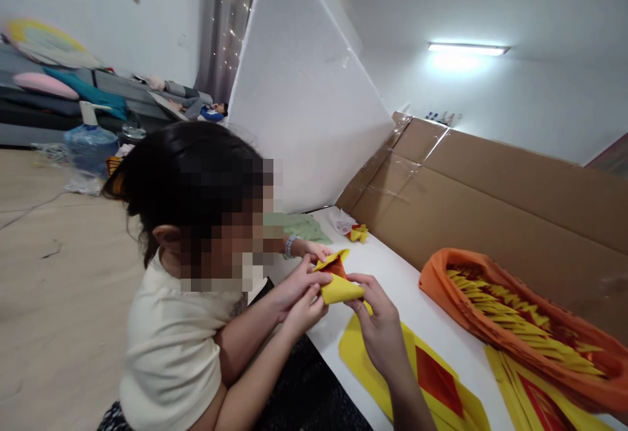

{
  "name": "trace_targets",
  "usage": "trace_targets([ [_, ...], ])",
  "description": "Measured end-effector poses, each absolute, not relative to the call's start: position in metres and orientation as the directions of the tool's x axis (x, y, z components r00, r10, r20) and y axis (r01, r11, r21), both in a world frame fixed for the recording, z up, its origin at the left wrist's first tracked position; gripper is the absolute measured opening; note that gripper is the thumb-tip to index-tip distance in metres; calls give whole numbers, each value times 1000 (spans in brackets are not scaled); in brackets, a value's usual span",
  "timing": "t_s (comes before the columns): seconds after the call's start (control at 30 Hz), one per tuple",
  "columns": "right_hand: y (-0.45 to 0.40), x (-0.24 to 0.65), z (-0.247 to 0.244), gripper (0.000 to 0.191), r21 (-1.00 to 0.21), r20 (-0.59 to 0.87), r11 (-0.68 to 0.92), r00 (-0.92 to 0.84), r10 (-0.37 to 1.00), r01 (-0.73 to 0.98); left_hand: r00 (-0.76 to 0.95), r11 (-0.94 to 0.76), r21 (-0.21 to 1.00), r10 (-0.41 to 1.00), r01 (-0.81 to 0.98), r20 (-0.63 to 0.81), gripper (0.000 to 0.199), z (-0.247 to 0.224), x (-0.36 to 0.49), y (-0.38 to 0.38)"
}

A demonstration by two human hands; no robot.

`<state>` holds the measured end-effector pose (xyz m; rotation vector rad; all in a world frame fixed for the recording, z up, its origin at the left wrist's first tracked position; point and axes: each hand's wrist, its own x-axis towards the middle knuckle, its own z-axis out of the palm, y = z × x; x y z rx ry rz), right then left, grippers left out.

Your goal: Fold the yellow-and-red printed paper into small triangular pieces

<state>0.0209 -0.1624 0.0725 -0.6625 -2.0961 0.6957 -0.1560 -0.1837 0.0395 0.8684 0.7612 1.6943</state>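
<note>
My right hand (377, 313) pinches the right end of a folded yellow and red piece (341, 289) between thumb and fingers. At its lower left edge, what appears to be my left hand (308, 313) grips the same piece, partly under another person's hand (301, 280). That person's other hand (316, 251), with a beaded bracelet, touches the upper left part. The piece is held in the air with a red inner face showing. Flat yellow pieces with a red rectangle (439, 382) lie beneath my right hand on a white table (324, 334).
An orange fabric container (434, 274) holds many folded yellow and red pieces at the right. More flat pieces (532, 392) lie before it. Cardboard (515, 202) stands behind the table. A person in a white shirt (171, 352) leans in at the left. Green cloth (307, 227) lies at the back.
</note>
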Motion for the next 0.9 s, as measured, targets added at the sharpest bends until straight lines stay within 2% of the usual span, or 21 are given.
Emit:
trace_targets([
  [0.07,-163,20,74,23,-646,526,731,-566,635,220,-110,-169,792,986,-587,128,34,48,-152,-187],
  [0.33,-167,19,74,28,-606,459,751,-656,600,263,-119,-95,756,993,-648,22,47,50,-145,-196],
  [0.5,-168,18,76,24,-650,433,723,-667,606,234,-98,-101,722,994,-684,46,44,48,-147,-198],
  [0.63,-172,9,74,13,-699,458,687,-614,643,198,-31,-63,690,998,-722,59,32,45,-158,-197],
  [0.77,-182,-7,70,9,-753,475,642,-557,681,143,-101,-126,721,992,-681,79,32,40,-174,-190],
  [0.9,-188,-19,67,10,-762,511,640,-514,689,100,-130,-105,837,991,-537,41,29,31,-178,-186],
])
